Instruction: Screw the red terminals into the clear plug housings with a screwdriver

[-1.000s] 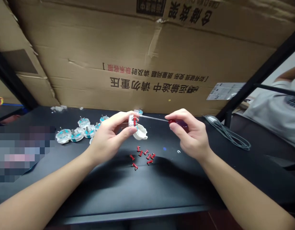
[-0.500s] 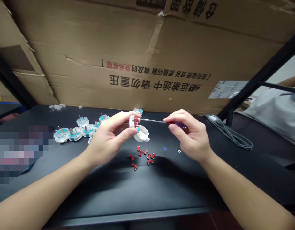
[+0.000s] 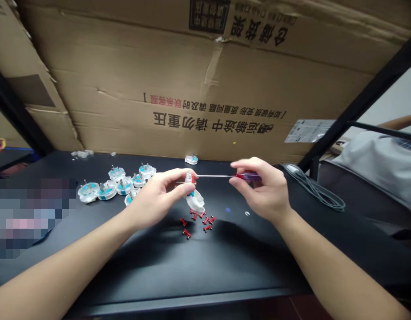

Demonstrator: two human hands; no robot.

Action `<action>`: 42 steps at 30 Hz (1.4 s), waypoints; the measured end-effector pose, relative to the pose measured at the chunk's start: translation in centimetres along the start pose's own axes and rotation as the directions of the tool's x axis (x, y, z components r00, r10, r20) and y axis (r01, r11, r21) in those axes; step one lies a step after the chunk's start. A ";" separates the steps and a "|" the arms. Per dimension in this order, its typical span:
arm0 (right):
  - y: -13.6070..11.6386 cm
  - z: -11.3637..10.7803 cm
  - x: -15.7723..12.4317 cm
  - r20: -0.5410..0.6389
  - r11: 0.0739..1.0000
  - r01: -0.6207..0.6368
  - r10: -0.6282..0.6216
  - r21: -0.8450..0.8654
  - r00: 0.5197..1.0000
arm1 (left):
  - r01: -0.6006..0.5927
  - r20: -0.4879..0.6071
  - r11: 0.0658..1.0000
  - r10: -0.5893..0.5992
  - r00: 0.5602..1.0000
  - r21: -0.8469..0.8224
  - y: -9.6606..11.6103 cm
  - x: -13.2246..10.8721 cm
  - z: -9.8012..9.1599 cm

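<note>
My left hand (image 3: 159,198) is closed around a small white plastic plug part (image 3: 195,200) with teal inside and a red piece at its top. My right hand (image 3: 263,193) pinches a thin screwdriver (image 3: 225,176) with a red and purple handle; its metal tip touches the red piece on the part. Both hands hover above the black table (image 3: 205,266). Just below the part lie several small red pieces (image 3: 197,221) scattered on the table.
Several white and teal plug parts (image 3: 115,184) are grouped at the left, one more (image 3: 191,159) by the cardboard wall (image 3: 199,89). A grey cable (image 3: 312,189) lies at the right, beside another person's grey sleeve (image 3: 382,164). A black post (image 3: 355,102) slants at the right.
The part in my left hand has tilted so that its white shell points more downward, and both hands sit slightly lower. The screwdriver tip stays on the red piece.
</note>
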State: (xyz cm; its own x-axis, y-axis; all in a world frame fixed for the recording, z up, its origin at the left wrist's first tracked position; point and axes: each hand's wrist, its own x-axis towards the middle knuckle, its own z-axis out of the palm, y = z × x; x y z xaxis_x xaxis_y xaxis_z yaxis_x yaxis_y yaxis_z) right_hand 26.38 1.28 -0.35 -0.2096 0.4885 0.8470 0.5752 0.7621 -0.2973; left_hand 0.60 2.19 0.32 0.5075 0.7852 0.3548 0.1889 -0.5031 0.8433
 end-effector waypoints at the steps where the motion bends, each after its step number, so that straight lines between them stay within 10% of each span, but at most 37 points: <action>1: 0.1 0.1 0.0 0.023 0.994 -0.099 0.098 0.051 0.995 | -0.009 -0.013 1.000 0.008 1.000 -0.018 0.0 0.0 0.1; 8: -0.7 0.2 0.0 0.019 0.913 -0.232 0.239 0.335 0.971 | -0.083 -0.093 0.996 0.080 0.992 -0.028 0.1 -0.2 0.1; 26: -0.5 -0.2 0.2 0.220 0.892 -0.362 0.309 0.272 0.925 | -0.109 -0.147 0.994 0.107 0.983 0.000 0.0 -0.1 0.0; 35: -0.5 0.2 0.2 0.384 0.988 -0.147 0.116 0.051 0.916 | -0.119 -0.123 0.990 0.127 0.984 0.072 -0.4 -0.2 -0.3; 42: -0.6 2.2 -0.6 0.420 0.860 -0.501 0.420 0.098 0.804 | -0.110 -0.100 0.941 0.149 0.984 0.321 -0.8 -0.1 -0.1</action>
State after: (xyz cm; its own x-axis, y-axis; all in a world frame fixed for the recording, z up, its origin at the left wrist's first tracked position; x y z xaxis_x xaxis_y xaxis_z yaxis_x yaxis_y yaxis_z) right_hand 24.40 1.45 -1.64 -0.2592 0.8918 0.3707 0.5218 0.4523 -0.7233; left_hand 0.34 2.57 -0.37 0.4432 0.7336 0.5151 0.3918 -0.6754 0.6248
